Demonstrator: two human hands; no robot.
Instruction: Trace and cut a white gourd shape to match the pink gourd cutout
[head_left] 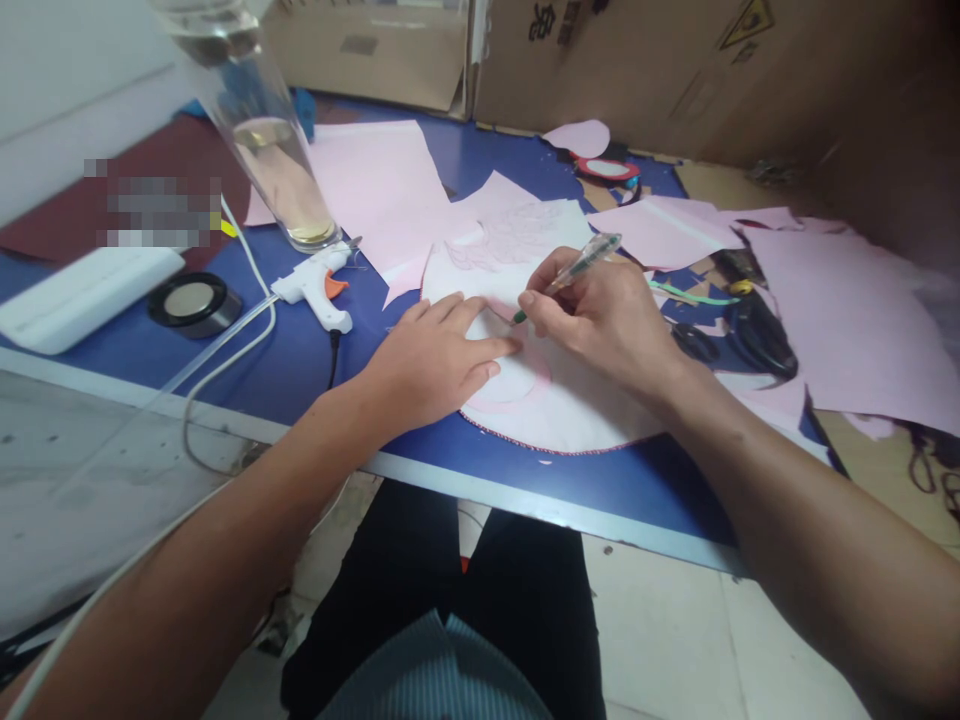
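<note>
My left hand (435, 355) lies flat with fingers stretched out, pressing a round pink paper piece (517, 385) onto a large white rounded sheet (577, 410). My right hand (600, 315) grips a clear pen (577, 268), its tip touching the sheet just beside my left fingertips. A faint pink drawing shows on the upper part of the white sheet (517, 240).
A white glue gun (319, 285) with its cable lies left of the sheet on the blue table (300, 350). A tall glass (262, 130), a round black disc (193, 303) and a white box (82, 295) stand further left. Pink paper sheets (847, 320), black scissors (757, 335) and cardboard boxes (637, 70) lie behind and right.
</note>
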